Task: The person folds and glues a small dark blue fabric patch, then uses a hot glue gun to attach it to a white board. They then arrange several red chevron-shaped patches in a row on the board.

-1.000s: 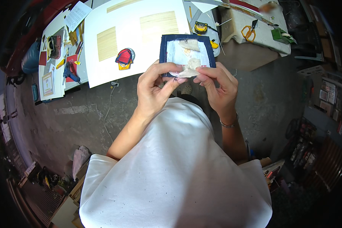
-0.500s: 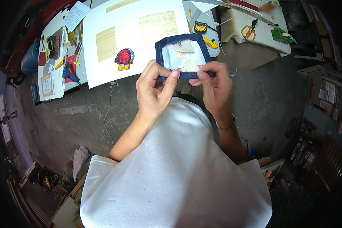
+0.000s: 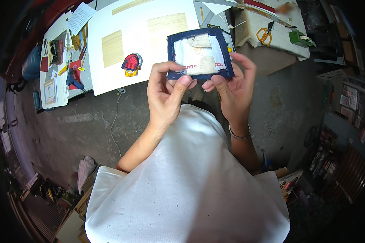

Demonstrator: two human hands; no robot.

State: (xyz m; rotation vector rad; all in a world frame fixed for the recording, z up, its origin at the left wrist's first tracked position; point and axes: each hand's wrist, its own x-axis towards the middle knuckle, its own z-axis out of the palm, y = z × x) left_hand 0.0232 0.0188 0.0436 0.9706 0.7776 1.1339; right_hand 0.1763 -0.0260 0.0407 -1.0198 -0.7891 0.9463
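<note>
Between my two hands is a small square panel [image 3: 182, 52], held up above the table's near edge. Dark blue fabric is folded over its edges as a border. Its middle is white, with frayed cream patches and a row of red marks along the lower part. My left hand [image 3: 165, 93] pinches the lower left corner, thumb in front and fingers partly behind. My right hand [image 3: 236, 91] grips the lower right edge with the thumb; its index finger is lifted away beside the right edge. The fingertips behind the panel are hidden.
A white board [image 3: 121, 77] bears pale wood-grain sheets [image 3: 112, 48] and several stacked patches [image 3: 132, 64]. Left are a blue glue gun [image 3: 74, 79] and loose tools. Right, on a cloth-covered surface, lie orange-handled scissors [image 3: 265, 35] and a green tape dispenser [image 3: 300, 38].
The panel has tipped to face me more squarely, showing more of its lower part and red marks. My right hand has shifted slightly right, its index finger lifting off the panel.
</note>
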